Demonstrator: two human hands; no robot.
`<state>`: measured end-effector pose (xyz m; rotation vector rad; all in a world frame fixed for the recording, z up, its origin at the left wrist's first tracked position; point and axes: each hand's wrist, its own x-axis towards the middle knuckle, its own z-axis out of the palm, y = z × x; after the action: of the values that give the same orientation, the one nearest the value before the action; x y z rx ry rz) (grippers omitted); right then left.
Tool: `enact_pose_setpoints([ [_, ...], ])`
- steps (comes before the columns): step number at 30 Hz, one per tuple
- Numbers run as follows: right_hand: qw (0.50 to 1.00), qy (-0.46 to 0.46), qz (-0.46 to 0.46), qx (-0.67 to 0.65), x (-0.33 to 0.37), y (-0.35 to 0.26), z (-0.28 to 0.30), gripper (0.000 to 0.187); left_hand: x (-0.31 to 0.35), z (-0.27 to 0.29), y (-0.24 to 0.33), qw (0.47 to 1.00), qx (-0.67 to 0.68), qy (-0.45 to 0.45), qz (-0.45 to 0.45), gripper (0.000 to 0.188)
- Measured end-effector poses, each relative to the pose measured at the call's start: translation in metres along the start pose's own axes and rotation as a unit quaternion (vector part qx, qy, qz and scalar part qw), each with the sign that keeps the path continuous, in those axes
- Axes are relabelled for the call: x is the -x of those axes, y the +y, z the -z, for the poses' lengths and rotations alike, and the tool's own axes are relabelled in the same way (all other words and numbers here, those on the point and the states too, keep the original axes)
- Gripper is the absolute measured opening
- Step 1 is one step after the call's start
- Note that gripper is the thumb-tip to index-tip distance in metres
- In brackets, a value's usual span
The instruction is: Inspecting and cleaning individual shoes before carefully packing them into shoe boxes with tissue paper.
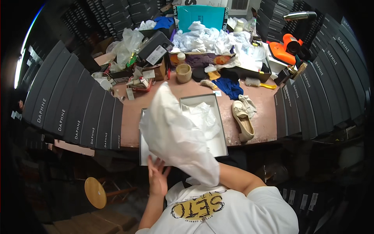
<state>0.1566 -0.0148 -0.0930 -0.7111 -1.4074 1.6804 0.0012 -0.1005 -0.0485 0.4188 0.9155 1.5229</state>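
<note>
A large sheet of white tissue paper (175, 128) is lifted over a shallow white-lined shoe box (222, 136) with a grey rim. My right forearm (237, 177) runs in behind the paper, which hides the hand and its fingers. At the box's near left corner is my left hand (157, 177), its fingers spread and nothing in them. More crumpled tissue paper (206, 119) lies inside the box. To its right, a cream loafer (243, 121) with a bow rests on the table, beside a pale cloth-like piece (248, 104).
Dark shoe boxes stand in rows at left (66, 105) and right (311, 93). Toward the back are a jar (183, 73), a blue cloth (230, 86), a yellow-handled brush (260, 83), an orange tape dispenser (281, 52) and heaped tissue (206, 37). A round wooden stool (95, 192) is lower left.
</note>
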Motion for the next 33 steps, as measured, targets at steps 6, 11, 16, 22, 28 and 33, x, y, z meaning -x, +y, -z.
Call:
enact_pose_setpoints([
  [6,0.921,-0.230,0.019,0.313,0.012,-0.094,-0.005,0.060,-0.047,0.012,0.005,0.997,0.043,0.065,-0.015,0.057],
  [11,0.990,0.121,0.054,0.040,0.046,-0.104,0.040,0.119,-0.046,-0.052,0.012,0.863,-0.423,0.044,-0.273,0.041],
  [16,0.909,0.246,-0.081,-0.326,0.060,-0.082,0.064,0.077,-0.046,-0.075,-0.048,0.689,-0.588,-0.328,-0.270,0.042],
  [22,0.919,0.133,-0.179,-0.326,0.111,-0.057,0.084,0.088,-0.115,-0.116,-0.045,0.593,-0.580,-0.525,-0.191,0.051],
  [28,0.935,0.249,-0.112,-0.226,0.153,-0.095,0.131,0.085,-0.229,-0.126,-0.128,0.520,-0.704,-0.447,-0.186,0.056],
  [33,0.884,0.461,0.025,-0.071,0.217,-0.115,0.175,0.080,-0.230,-0.160,-0.062,0.740,-0.611,-0.258,-0.115,0.029],
])
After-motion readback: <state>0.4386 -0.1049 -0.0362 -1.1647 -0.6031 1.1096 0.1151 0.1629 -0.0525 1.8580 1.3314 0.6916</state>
